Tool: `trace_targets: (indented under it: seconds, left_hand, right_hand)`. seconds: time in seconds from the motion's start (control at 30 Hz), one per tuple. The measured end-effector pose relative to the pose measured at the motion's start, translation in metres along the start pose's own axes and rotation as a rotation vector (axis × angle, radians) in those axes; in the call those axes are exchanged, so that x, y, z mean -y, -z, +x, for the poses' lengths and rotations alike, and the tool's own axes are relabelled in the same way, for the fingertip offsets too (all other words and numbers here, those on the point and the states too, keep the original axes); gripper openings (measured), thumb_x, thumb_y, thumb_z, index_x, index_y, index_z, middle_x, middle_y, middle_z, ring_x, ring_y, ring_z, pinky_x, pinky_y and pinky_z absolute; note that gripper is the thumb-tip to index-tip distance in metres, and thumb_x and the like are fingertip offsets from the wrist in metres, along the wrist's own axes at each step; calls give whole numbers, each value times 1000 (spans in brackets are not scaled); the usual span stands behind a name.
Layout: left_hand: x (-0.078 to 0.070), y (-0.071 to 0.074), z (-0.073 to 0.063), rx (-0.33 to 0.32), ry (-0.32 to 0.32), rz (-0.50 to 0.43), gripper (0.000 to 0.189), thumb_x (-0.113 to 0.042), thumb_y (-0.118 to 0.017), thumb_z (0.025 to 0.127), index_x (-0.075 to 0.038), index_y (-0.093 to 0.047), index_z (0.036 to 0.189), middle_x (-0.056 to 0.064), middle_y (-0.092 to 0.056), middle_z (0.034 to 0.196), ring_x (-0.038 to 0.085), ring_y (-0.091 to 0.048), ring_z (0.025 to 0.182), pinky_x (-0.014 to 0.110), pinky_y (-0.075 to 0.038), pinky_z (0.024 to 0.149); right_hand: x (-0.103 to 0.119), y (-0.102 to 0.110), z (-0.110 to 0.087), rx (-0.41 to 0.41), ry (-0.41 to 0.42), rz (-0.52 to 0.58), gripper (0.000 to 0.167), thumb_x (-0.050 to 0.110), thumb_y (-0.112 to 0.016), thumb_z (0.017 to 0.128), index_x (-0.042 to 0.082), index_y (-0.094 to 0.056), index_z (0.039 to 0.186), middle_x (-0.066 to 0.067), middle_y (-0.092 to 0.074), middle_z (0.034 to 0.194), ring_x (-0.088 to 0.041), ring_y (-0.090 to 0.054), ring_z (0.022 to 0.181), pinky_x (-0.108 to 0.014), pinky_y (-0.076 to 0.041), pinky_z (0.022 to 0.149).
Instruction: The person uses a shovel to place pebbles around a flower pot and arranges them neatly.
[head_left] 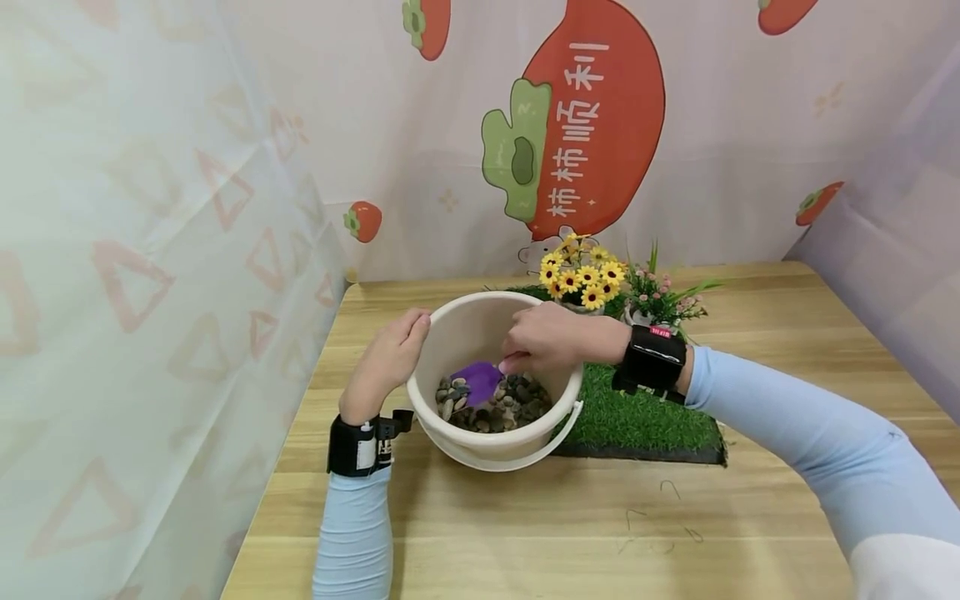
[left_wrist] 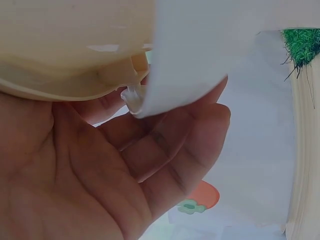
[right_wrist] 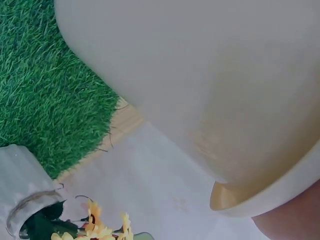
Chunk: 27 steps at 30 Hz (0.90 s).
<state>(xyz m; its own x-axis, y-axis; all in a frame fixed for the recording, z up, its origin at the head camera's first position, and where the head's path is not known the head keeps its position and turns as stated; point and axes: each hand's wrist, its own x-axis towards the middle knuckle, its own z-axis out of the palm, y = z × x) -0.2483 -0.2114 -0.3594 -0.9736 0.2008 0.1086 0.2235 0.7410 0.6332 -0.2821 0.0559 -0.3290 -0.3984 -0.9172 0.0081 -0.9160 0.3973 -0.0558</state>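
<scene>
A cream bucket [head_left: 474,327] stands on the wooden worktop [head_left: 570,537], its mouth facing up. Inside it, a layer of pebbles [head_left: 517,406] in greys, browns and paler tones covers the bottom. A purple scoop [head_left: 480,382] lies within the bucket, its blade among the pebbles on the left side, with several stones against its edge. The right hand [head_left: 551,336] reaches over the right rim with its fingers curled and grips the scoop at its near end; the handle itself is hidden by the fingers. The left hand [head_left: 388,358] holds the bucket's left rim, thumb along the top and fingers curled beneath it on the outside. The bucket's white carrying handle [head_left: 517,462] hangs down along the front.

A mat of green artificial grass [head_left: 645,414] lies to the right of the bucket and reaches behind it; the bucket hides the mat's left part. Beyond the bucket, yellow artificial flowers [head_left: 588,277] stand in a pale ribbed pot [right_wrist: 25,182], and to their right is a plant with small pink blooms [head_left: 666,296]. The right wrist, with its black strap [head_left: 652,360], passes in front of this plant and covers its lower part. A few thin dark strands [head_left: 670,486] lie on the worktop in front of the mat. Printed cloth [head_left: 427,200] hangs behind.
</scene>
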Motion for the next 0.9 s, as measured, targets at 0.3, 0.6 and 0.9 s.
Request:
trace_targets:
  seconds: [0.3, 0.6, 0.9]
  left_hand:
    - [-1, 0, -1, -4, 5, -10, 44, -39, -29, 107, -12, -56, 129, 13, -65, 119, 30, -66, 104, 46, -54, 86]
    - [-1, 0, -1, -4, 3, -19, 44, -40, -28, 107, -13, -56, 128, 12, -66, 115, 28, -68, 98, 42, -57, 78]
    - [-1, 0, -2, -2, 12, -24, 45, -41, -28, 107, -14, -56, 129, 12, -66, 119, 30, -68, 101, 44, -57, 80]
  right_hand:
    - [1, -1, -6, -51, 6, -31, 20, 38, -64, 95, 27, -68, 78, 8, -59, 68, -13, -52, 71, -28, -39, 58]
    - [3, 1, -9, -91, 11, -15, 17, 38, -66, 93, 27, -72, 82, 9, -63, 70, -10, -46, 68, -25, -36, 56]
    - [6, 1, -11, -65, -3, 76, 15, 38, -66, 93, 28, -75, 89, 14, -68, 77, -8, -42, 69, -23, -34, 59]
